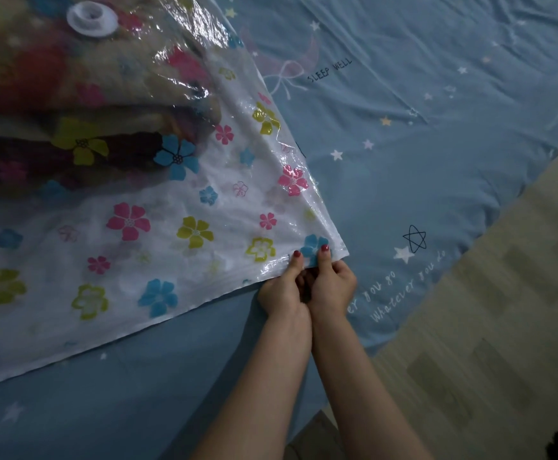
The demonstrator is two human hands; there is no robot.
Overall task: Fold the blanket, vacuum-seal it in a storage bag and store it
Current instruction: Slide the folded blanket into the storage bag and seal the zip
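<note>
**Both hands pinch the corner of the flowered storage bag**

While the storage bag (145, 247) lies spread across the blue bedsheet (437, 127), both hands meet at its near right corner. The left hand (282, 290) and the right hand (330, 283) sit side by side, touching each other, thumbs on top of the plastic and the other fingers curled underneath, so each one pinches the bag's sealed edge. The thumbnails are painted red. Both forearms reach in from the bottom of the view, running close together.

The bag is clear plastic printed with pink, blue and yellow-green flowers. Its lower half lies flat and looks white against the sheet. The folded blanket (55, 104) fills the upper left part of the bag, a bulky mass of brown, red and tan seen through glossy, wrinkled plastic. A round white valve (92, 18) sits on the bag's top face above the blanket, near the upper edge of the view.

The bedsheet carries small white and yellow stars, a pink moon with a bow, and the words "SLEEP WELL" beside the bag's right edge. More white script runs just right of the hands. A pale wood-patterned floor (503, 327) shows along the bed's right side.
</note>
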